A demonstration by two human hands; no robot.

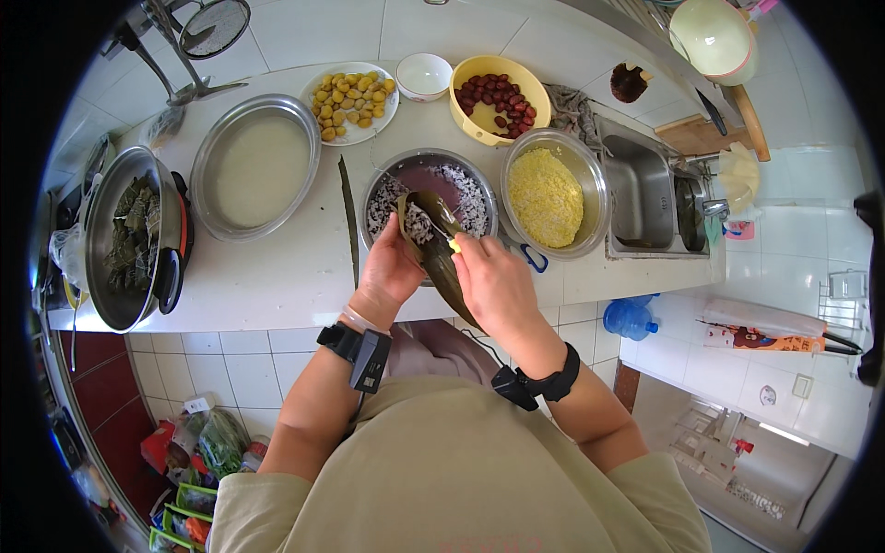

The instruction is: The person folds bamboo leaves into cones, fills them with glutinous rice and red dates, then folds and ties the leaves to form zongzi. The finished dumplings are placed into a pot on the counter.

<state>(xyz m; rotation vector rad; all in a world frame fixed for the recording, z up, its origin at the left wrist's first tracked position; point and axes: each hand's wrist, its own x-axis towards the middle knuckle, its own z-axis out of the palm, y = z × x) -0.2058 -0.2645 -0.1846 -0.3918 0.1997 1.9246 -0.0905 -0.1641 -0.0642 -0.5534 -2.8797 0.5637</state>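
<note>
My left hand (388, 266) cups a folded dark green leaf (442, 259) that holds a clump of mixed dark and white rice (417, 222). In my right hand (494, 280) is a spoon with a yellow handle (453, 245), its tip at the rice inside the leaf. The leaf's long tail hangs down beneath my right hand. Both hands are over the near side of a steel bowl (491, 214), where more dark and white rice sits in purplish water. Right of it stands a bowl of yellow grain (545, 197).
A plate of yellow chestnuts (349, 100), a white bowl (424, 76) and a yellow basin of red dates (498, 104) line the back. At left are a basin of cloudy liquid (259, 169) and a pot of wrapped leaf dumplings (135, 235). A leaf strip (348, 207) lies between; a sink (639, 186) is right.
</note>
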